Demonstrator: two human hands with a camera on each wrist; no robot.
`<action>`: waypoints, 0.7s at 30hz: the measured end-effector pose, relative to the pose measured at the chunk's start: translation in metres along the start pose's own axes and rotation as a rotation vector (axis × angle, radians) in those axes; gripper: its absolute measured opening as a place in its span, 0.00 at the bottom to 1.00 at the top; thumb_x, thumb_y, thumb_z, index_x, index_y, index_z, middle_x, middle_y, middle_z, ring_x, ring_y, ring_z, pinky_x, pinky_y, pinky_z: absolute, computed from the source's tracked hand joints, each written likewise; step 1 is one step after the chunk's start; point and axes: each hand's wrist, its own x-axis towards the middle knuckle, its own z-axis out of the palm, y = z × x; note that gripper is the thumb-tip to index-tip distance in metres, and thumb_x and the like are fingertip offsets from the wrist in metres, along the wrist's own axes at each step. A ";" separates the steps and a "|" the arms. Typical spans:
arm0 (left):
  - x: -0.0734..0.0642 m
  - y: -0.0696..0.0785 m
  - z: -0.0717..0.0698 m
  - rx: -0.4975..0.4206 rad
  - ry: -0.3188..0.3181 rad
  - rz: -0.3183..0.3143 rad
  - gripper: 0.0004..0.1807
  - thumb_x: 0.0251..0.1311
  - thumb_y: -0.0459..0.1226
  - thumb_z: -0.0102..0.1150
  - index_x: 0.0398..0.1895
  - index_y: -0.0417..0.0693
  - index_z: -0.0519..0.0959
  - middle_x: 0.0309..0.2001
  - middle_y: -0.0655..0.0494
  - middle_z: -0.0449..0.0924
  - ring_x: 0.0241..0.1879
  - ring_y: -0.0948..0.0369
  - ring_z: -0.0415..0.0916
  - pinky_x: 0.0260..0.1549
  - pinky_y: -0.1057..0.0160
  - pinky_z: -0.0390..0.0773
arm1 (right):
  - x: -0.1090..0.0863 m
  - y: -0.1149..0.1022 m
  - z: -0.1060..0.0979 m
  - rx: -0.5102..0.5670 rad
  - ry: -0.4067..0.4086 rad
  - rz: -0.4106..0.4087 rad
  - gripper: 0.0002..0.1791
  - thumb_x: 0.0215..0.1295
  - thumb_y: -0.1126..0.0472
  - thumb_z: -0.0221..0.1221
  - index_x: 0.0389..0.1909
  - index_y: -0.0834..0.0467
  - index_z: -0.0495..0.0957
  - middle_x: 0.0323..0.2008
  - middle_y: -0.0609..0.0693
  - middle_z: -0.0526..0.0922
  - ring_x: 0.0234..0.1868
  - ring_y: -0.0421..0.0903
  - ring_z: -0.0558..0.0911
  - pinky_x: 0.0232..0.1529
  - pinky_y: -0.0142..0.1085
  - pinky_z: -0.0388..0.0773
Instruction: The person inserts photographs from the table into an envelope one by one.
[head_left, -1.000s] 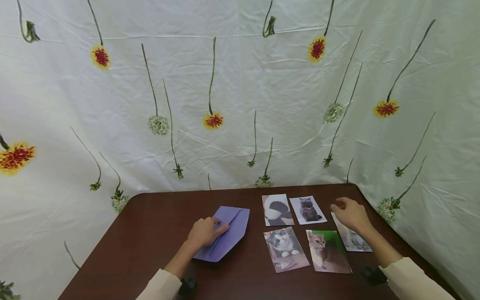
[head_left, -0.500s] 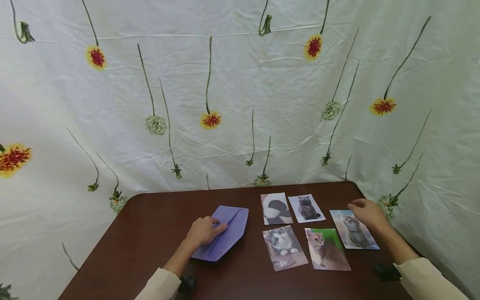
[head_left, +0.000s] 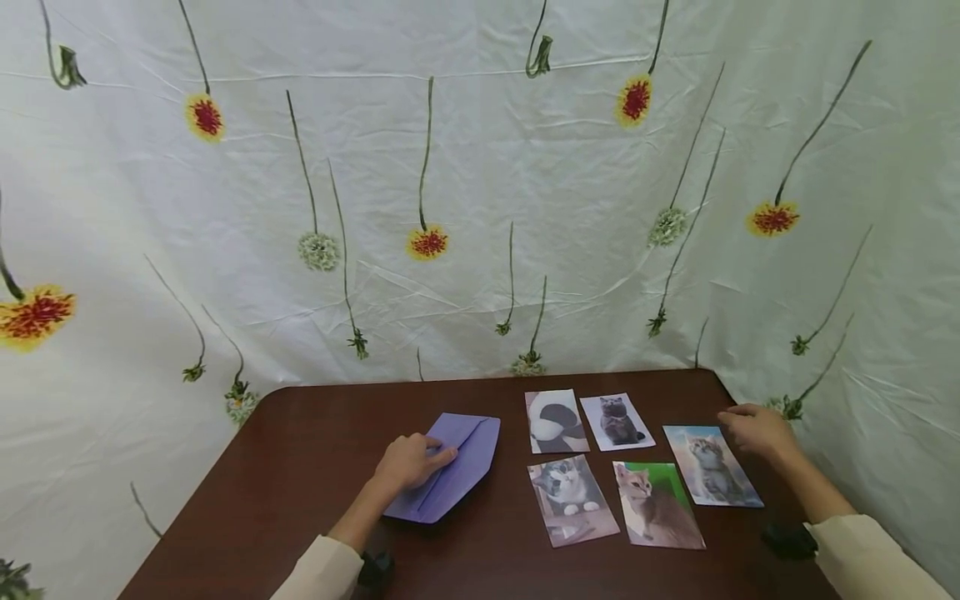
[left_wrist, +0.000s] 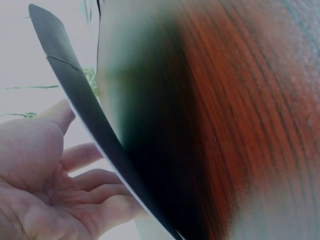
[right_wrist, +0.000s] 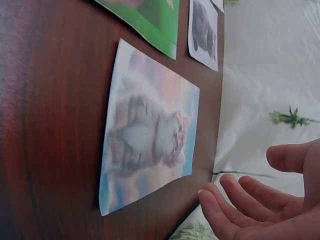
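Observation:
My left hand (head_left: pixel 412 462) rests on a purple envelope (head_left: pixel 468 467) at the table's middle left, thumb and fingers lying on its upper side. In the left wrist view the envelope (left_wrist: pixel 100 122) appears edge-on, with dark shadow beneath it. My right hand (head_left: pixel 761 429) hovers at the table's right edge, holding nothing, its fingers (right_wrist: pixel 252 197) loosely bent. Nearest to it lies a photo of a tabby kitten on a pastel blue background (head_left: pixel 712 467). Left of that photo is one of a brown cat on green (head_left: pixel 656 504).
Three more cat photos lie nearby: a grey cat on white (head_left: pixel 617 421), a black-and-white one (head_left: pixel 557 421) and a grey-and-white cat (head_left: pixel 572 500). All rest on the dark wooden table (head_left: pixel 300 467). A white flower-patterned cloth (head_left: pixel 480 167) hangs behind and alongside.
My right hand has moved right, away from the tabby kitten photo, which now shows whole and lies flat. The left hand has stayed on the envelope.

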 end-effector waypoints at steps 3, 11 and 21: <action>0.000 0.000 0.000 0.002 -0.005 -0.005 0.30 0.66 0.55 0.60 0.57 0.40 0.83 0.55 0.38 0.84 0.56 0.40 0.80 0.51 0.44 0.80 | 0.005 0.003 -0.004 0.037 -0.021 0.014 0.37 0.76 0.50 0.49 0.65 0.81 0.63 0.50 0.77 0.80 0.45 0.65 0.85 0.42 0.47 0.84; 0.002 -0.001 0.000 0.003 0.003 -0.004 0.30 0.66 0.55 0.61 0.57 0.40 0.84 0.55 0.38 0.84 0.56 0.41 0.81 0.51 0.44 0.80 | 0.015 0.008 -0.004 0.068 -0.058 0.039 0.38 0.76 0.48 0.49 0.67 0.81 0.62 0.52 0.77 0.78 0.46 0.63 0.84 0.41 0.42 0.85; 0.006 0.000 0.001 -0.004 0.008 0.013 0.29 0.66 0.56 0.60 0.57 0.42 0.84 0.56 0.39 0.84 0.58 0.41 0.80 0.54 0.43 0.79 | 0.022 0.022 0.003 0.145 -0.063 0.134 0.42 0.75 0.51 0.50 0.69 0.85 0.53 0.57 0.80 0.74 0.50 0.67 0.83 0.44 0.44 0.85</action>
